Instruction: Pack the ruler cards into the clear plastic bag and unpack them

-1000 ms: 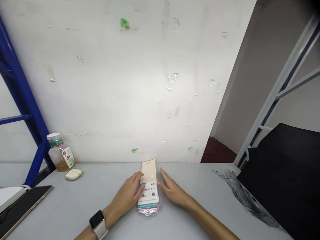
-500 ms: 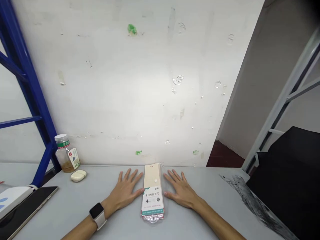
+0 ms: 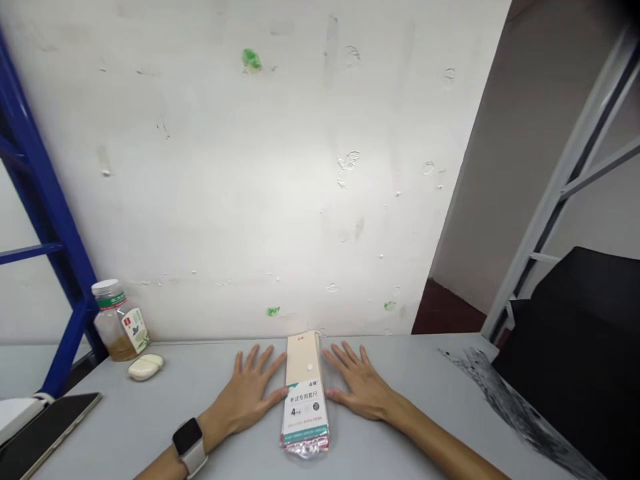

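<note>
A packaged ruler set (image 3: 305, 407) in a clear sleeve lies on the grey table, its long side running away from me. The upper part is cream with a small white button, and the lower label is white and teal with a printed "4". My left hand (image 3: 250, 390) lies flat with fingers spread on its left, thumb tip at the package's edge. On the other side my right hand (image 3: 363, 387) is also flat and spread, its thumb close to the right edge. Neither hand grips anything. A watch (image 3: 189, 440) is on my left wrist.
A lidded clear jar (image 3: 117, 327) holding something brown stands at the back left, a cream oval case (image 3: 145, 367) before it. A dark tablet or phone (image 3: 45, 437) lies at the left edge. Black fabric (image 3: 575, 347) covers the right side. The white wall (image 3: 225, 200) closes off the back.
The view has shifted slightly, so the jar, case and dark device sit further left and lower. Both hands stay flat beside the package.
</note>
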The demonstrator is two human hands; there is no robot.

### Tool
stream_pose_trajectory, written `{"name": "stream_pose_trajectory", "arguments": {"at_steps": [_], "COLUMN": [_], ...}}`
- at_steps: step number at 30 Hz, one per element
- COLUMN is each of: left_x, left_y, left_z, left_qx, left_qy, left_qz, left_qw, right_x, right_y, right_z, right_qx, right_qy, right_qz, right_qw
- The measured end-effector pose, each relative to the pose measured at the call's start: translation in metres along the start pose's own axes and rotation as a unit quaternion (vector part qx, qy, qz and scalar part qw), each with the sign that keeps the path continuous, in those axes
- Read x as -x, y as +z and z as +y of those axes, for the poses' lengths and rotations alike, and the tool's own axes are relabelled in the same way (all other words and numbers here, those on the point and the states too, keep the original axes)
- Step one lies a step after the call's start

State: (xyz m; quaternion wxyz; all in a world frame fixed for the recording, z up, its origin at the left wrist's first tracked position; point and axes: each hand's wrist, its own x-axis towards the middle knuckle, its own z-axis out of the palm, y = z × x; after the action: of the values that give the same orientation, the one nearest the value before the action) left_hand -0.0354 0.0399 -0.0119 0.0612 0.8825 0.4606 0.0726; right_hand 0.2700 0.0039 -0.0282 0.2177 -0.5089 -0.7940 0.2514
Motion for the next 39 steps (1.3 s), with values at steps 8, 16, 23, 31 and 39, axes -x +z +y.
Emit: {"name": "stream_pose_trajectory", "arguments": {"at_steps": [8, 16, 23, 31, 39], "left_x": [0.003, 0.003, 0.003, 0.008, 0.005], "left_y": [-0.006, -0.003, -0.007, -0.012, -0.009], "left_z": [0.000, -0.004, 0.001, 0.005, 0.000], "left_qx": [0.034, 0.024, 0.024, 0.056, 0.061], "left_qy": [0.067, 0.074, 0.069, 0.085, 0.103], "left_qz": [0.000, 0.010, -0.006, 0.005, 0.001], "left_qw": [0.997, 0.997, 0.997, 0.995, 0.993], "right_x": [0.001, 0.001, 0.002, 0.002, 0.001], "right_y": [-0.004, -0.005, -0.004, -0.003, -0.004], "right_z": [-0.005, -0.004, -0.003, -0.003, -0.004], "right_qx": [0.011, -0.015, -0.007, 0.015, 0.068], "right_qy": [0.016, -0.013, -0.017, -0.009, -0.004], "right_qz": [-0.011, -0.013, -0.011, -0.019, -0.033], "right_qw": [1.000, 1.000, 1.000, 1.000, 0.997]}}
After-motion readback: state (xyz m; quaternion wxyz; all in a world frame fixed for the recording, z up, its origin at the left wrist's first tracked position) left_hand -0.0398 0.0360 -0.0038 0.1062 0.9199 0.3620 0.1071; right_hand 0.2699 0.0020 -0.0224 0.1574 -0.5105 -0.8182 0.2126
